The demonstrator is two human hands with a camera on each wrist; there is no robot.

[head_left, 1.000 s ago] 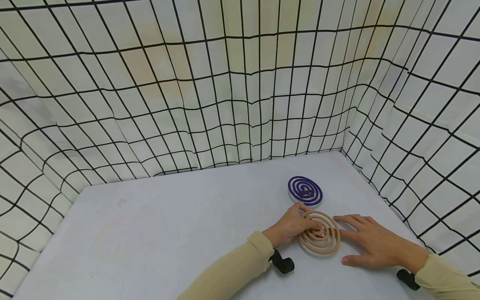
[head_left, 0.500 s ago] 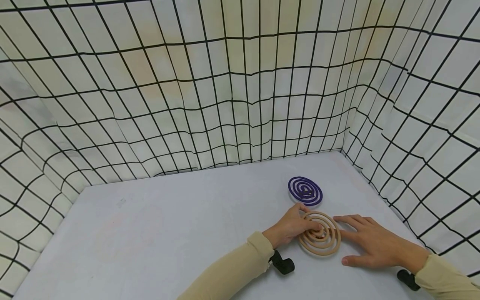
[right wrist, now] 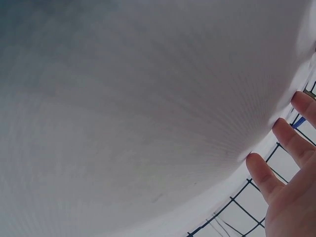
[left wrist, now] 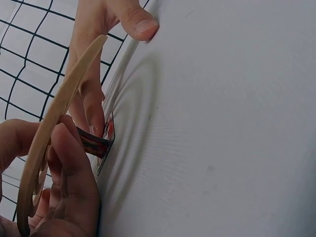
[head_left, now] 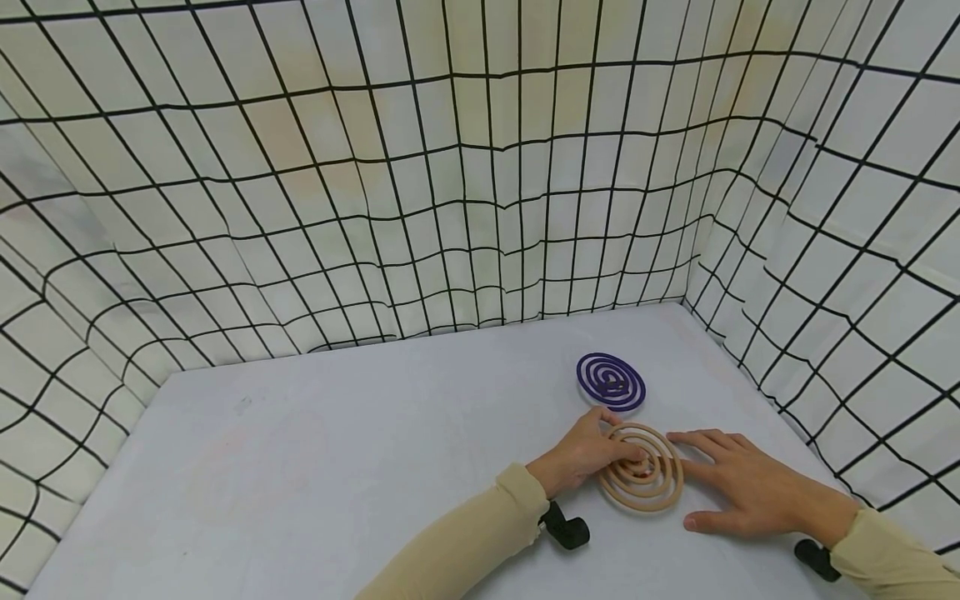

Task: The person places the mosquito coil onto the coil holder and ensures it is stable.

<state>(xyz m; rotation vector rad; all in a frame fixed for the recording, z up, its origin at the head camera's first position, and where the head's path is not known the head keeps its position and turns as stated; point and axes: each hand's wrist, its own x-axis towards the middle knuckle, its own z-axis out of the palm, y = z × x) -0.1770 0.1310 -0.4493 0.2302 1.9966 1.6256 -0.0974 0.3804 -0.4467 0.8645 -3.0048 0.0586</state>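
Observation:
A tan mosquito coil (left wrist: 58, 101) stands raised and slanted off the table in the left wrist view, casting a ringed shadow. My left hand (head_left: 585, 450) pinches it near the centre, thumb on top and other fingers beneath. Under the coil, a small metal stand (left wrist: 94, 144) with red and dark markings rises from a thin base by the tabletop. My right hand (head_left: 750, 487) lies to the right with fingers extended; one finger reaches beneath the coil and touches the stand. Whether the stand joins the coil is hidden by the left fingers.
Just beyond the left hand, a purple mosquito coil (head_left: 600, 362) lies on the white table (head_left: 337, 450), something small and dark at its middle. Black netting over white sheeting (head_left: 450, 208) rises along the table's back and sides. Black camera mounts (head_left: 566, 529) sit at both wrists.

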